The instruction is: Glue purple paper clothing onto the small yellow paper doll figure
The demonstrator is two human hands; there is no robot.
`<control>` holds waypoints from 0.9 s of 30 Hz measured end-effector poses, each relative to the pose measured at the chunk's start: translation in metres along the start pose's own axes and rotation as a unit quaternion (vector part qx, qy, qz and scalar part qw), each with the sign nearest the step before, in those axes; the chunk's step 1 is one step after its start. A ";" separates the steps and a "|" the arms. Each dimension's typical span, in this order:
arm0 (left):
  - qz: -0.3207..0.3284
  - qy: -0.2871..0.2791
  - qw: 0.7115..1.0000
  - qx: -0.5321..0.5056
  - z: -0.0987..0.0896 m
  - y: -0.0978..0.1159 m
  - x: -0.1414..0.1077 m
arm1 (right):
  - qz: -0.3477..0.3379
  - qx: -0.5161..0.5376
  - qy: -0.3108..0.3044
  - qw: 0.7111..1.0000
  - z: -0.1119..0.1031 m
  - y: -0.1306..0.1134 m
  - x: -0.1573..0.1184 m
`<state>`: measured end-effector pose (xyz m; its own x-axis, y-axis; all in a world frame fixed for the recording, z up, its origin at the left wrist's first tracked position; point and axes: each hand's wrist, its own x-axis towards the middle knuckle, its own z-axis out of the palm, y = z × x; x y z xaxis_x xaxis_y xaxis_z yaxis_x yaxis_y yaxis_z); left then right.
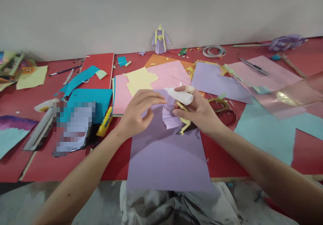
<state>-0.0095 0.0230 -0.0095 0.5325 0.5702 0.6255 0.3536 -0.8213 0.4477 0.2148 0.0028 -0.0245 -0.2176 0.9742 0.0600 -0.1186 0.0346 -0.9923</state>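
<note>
A small white squeeze bottle (182, 96) lies tilted in my right hand (199, 107), its narrow tip pointing left. The thumb of that hand also rests on a small pleated purple paper piece (171, 118) with a yellow paper strip (186, 125) beside it. My left hand (138, 110) is just to the left, fingers stretched out and apart, with nothing in it. Below both hands, a large purple sheet (169, 161) spans the table edge and reaches over the lap. A dark pointed tip shows under the yellow strip; what it belongs to is hidden.
A paper doll figure (160, 41) leans on the back wall. On the red table (113, 166) lie a phone (78, 127), a yellow glue stick (105, 121), a box cutter (253, 66), scissors handles (227, 112), a wire coil (214, 51) and coloured paper sheets.
</note>
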 end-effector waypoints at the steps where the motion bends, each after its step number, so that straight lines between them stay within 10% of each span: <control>1: 0.019 -0.011 1.000 0.002 0.001 -0.002 0.000 | 0.003 0.011 -0.002 1.000 -0.001 0.000 0.000; 27: 0.070 -0.022 0.997 -0.030 0.006 -0.004 -0.003 | 0.028 0.050 -0.109 0.992 -0.002 -0.001 -0.001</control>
<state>-0.0078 0.0243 -0.0165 0.6069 0.4485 0.6561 0.2273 -0.8890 0.3974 0.2170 0.0022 -0.0239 -0.4298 0.9021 0.0373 -0.1932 -0.0515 -0.9798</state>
